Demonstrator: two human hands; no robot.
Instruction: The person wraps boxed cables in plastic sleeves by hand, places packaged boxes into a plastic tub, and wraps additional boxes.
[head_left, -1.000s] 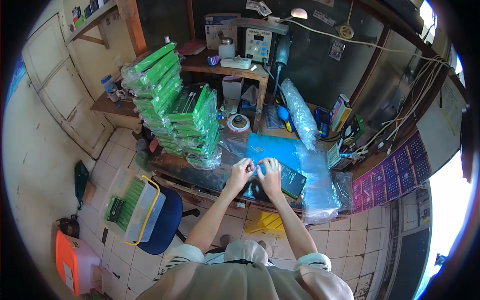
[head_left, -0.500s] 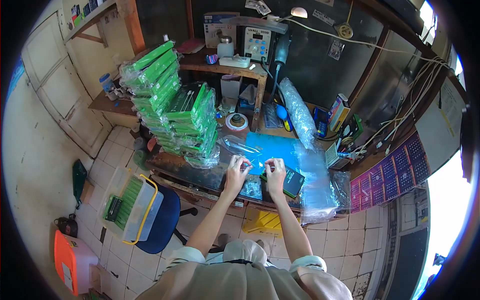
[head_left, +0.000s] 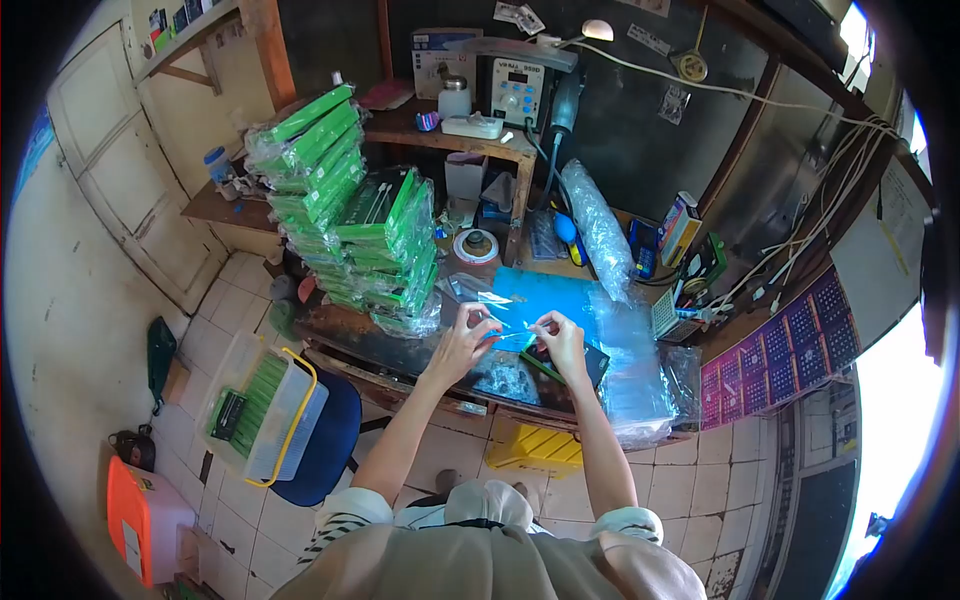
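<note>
My left hand [head_left: 462,345] is closed in a pinch over the front of the blue mat [head_left: 560,292]. My right hand [head_left: 562,345] pinches too, facing it across a small gap. Thin, pale, shiny slivers show near the fingertips, too small to name. A black box with green edges [head_left: 598,362] lies on the bench, partly covered by my right hand. Behind my left hand lies a crumpled clear plastic wrapper [head_left: 462,287]. Flat clear plastic sleeves [head_left: 635,370] are spread to the right of the mat.
Tall stacks of plastic-wrapped green boxes [head_left: 310,190] stand at the left. A bubble-wrap roll [head_left: 597,230] leans behind the mat. A pen basket [head_left: 672,316] stands at the right. A bin of green boxes [head_left: 262,410] rests on a blue chair [head_left: 335,440].
My hands have drawn slightly apart, the left hand turning so its back shows more. My right hand has shifted right over the black box. The view has tilted slightly.
</note>
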